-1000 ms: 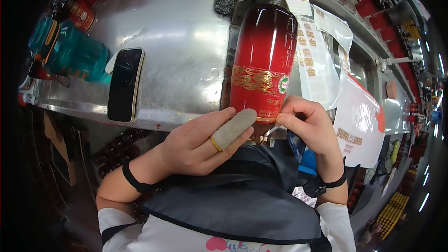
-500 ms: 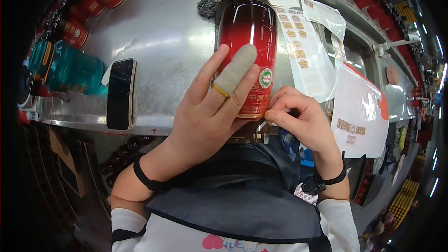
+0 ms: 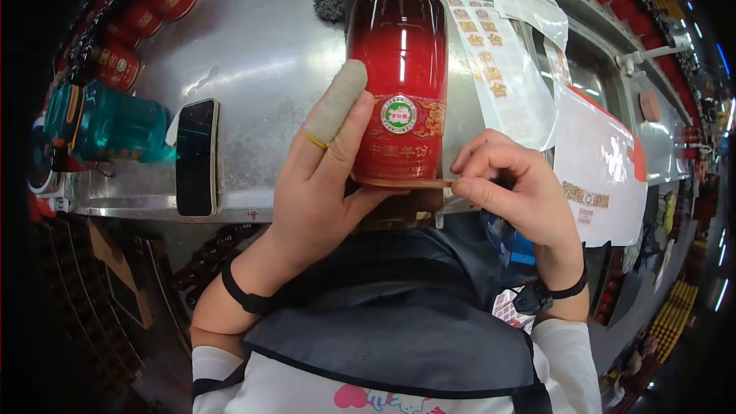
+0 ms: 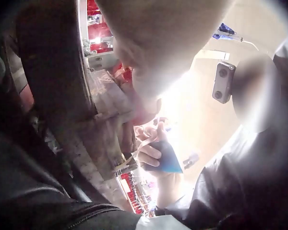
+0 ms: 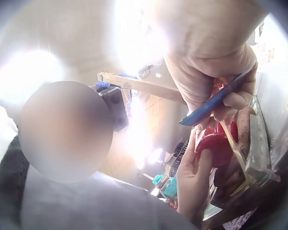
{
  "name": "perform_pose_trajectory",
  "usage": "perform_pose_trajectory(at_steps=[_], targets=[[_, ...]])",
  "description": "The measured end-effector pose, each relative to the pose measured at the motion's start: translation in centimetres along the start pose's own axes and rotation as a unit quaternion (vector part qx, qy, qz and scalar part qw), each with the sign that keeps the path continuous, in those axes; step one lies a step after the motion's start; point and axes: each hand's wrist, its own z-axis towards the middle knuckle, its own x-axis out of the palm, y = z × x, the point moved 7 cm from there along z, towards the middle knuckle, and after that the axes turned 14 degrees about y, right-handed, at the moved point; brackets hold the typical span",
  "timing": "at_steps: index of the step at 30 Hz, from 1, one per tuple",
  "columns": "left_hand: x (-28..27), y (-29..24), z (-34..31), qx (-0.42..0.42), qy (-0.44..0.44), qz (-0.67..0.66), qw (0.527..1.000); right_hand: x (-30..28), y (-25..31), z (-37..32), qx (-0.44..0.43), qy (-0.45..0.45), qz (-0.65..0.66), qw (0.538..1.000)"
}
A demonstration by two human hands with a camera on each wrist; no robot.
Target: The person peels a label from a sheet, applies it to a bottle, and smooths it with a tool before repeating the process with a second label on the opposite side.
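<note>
A red bottle (image 3: 400, 46), dark toward its neck, lies with its base toward the person. A round green-and-white seal (image 3: 399, 114) faces up on it. My left hand (image 3: 310, 172) grips its left side, thumb at the base, with a grey finger cot (image 3: 337, 103) on one finger. My right hand (image 3: 510, 184) pinches the end of a thin tan strip (image 3: 414, 183) that runs along the bottle's bottom edge. A flat blue piece (image 5: 211, 105) also sits in the right hand in the right wrist view; its kind is unclear.
A phone (image 3: 197, 157) and a teal jug (image 3: 123, 123) are on the metal table (image 3: 253, 69) at left. Dark steel wool (image 3: 329, 4) lies near the bottle neck. Label sheets (image 3: 498, 69) and a white plastic sheet (image 3: 594, 169) lie at right; more red bottles (image 3: 119, 61) stand at left.
The bottle has rolled so its seal moved left to face up. My left hand went up over the label, then to the left side. The strip now shows stretched along the base.
</note>
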Motion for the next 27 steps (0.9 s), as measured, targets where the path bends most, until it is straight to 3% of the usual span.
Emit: perform_pose_trajectory(at_steps=[23,27], targets=[[1.0,1.8,-1.7,-0.045,-0.004,-0.085,0.995,0.3,-1.4,1.3,0.006,-0.016,-0.057,0.998],[0.3,1.3,-2.1,-0.051,0.008,-0.041,0.998,0.3,-1.8,1.5,0.019,-0.02,-0.048,0.998]])
